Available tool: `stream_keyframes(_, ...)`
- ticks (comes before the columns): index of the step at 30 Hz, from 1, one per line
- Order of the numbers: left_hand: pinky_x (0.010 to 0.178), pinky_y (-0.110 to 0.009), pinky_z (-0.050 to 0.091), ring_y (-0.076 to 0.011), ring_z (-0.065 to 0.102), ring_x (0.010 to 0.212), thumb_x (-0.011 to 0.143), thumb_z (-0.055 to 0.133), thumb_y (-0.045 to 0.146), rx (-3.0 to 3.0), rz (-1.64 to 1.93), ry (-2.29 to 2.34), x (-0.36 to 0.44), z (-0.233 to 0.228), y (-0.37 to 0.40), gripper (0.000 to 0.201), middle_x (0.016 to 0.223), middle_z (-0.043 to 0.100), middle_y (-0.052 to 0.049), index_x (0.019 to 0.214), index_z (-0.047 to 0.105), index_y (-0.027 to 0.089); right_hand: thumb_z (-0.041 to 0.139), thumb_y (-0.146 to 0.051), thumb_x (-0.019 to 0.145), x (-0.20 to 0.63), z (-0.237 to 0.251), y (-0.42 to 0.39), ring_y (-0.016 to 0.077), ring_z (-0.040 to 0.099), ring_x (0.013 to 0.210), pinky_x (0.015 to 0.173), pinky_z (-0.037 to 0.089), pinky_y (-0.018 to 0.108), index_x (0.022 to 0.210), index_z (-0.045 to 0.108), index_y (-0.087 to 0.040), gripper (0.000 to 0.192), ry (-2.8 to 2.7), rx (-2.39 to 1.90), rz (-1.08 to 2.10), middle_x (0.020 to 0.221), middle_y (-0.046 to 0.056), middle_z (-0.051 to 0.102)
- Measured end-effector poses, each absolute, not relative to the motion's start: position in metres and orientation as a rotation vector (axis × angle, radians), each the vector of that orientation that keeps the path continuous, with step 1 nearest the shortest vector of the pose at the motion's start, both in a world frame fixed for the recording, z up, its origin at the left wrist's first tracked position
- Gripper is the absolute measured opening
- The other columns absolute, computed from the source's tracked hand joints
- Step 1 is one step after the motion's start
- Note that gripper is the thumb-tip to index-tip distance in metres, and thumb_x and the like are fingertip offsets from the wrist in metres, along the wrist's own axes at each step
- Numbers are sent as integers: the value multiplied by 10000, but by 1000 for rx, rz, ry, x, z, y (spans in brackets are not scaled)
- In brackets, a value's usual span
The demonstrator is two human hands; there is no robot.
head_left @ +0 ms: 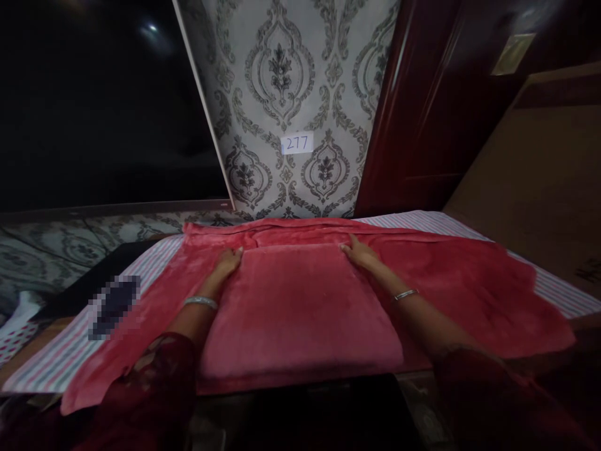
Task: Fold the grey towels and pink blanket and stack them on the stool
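Note:
A red plush blanket (305, 300) lies spread over a striped cloth, with its middle part folded into a thick, flat panel. At the panel's far left corner, my left hand (228, 260) is closed on the fabric, thumb on top. My right hand (360, 253) pinches the far right corner in the same way, its fingers partly hidden by the cloth. Single layers of the blanket stretch out to both sides, and a loose, rumpled strip runs behind the panel.
Under the blanket is a striped cloth (51, 357). A dark blurred object (115, 307) rests at the left. Behind stand a black screen (107, 106), a patterned wall (291, 81) with a paper marked 277 (297, 143), and a dark red door (422, 106). A brown panel (539, 181) leans at the right.

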State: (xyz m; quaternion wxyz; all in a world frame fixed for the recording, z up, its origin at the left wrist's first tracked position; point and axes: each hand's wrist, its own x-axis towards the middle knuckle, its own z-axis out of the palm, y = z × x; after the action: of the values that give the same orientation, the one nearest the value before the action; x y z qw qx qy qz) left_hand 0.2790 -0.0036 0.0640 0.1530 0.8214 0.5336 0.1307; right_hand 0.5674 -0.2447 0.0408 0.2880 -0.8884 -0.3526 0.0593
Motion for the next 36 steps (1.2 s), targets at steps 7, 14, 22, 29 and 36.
stream_keyframes(7, 1211, -630, 203, -380, 212, 1540, 973, 443, 570, 3021, 284, 893, 301, 37, -93, 682, 1667, 284, -119, 1576, 366, 260, 449, -608, 981, 475, 35, -240, 388, 207, 1525, 1187, 186, 627, 1591, 347, -316, 683, -1631, -2369, -160, 1667, 94, 270)
stream_keyframes(14, 1205, -676, 159, -401, 158, 1549, 975, 434, 591, 3063, 194, 899, 297, 10, -107, 696, 1689, 209, -122, 1592, 327, 287, 432, -598, 997, 463, 0, -246, 363, 166, 1541, 1198, 159, 615, 1593, 336, -329, 660, -1625, -2426, -181, 1685, 68, 212)
stream_keyframes(22, 1225, -640, 139, -358, 180, 1553, 981, 443, 549, 2986, 221, 874, 296, 24, -106, 658, 1677, 256, -103, 1579, 359, 287, 420, -571, 1009, 476, 10, -244, 344, 189, 1538, 1209, 148, 594, 1590, 347, -325, 635, -1657, -2383, -97, 1669, 66, 269)
stream_keyframes(29, 1184, -648, 252, -411, 230, 1527, 971, 443, 547, 2716, 227, 1410, 264, 36, -65, 691, 1670, 253, -156, 1574, 371, 216, 424, -503, 1019, 523, 13, -258, 327, 212, 1529, 1193, 179, 630, 1552, 417, -243, 592, -1385, -2488, -36, 1655, 120, 295)
stream_keyframes(36, 1097, -429, 456, -324, 578, 1316, 925, 588, 362, 2242, 553, 1424, 239, 32, -21, 599, 1384, 625, -218, 1450, 518, 83, 523, -438, 975, 553, 6, -257, 334, 387, 1457, 1162, 352, 470, 1565, 381, -139, 677, -920, -2328, 163, 1615, 202, 344)
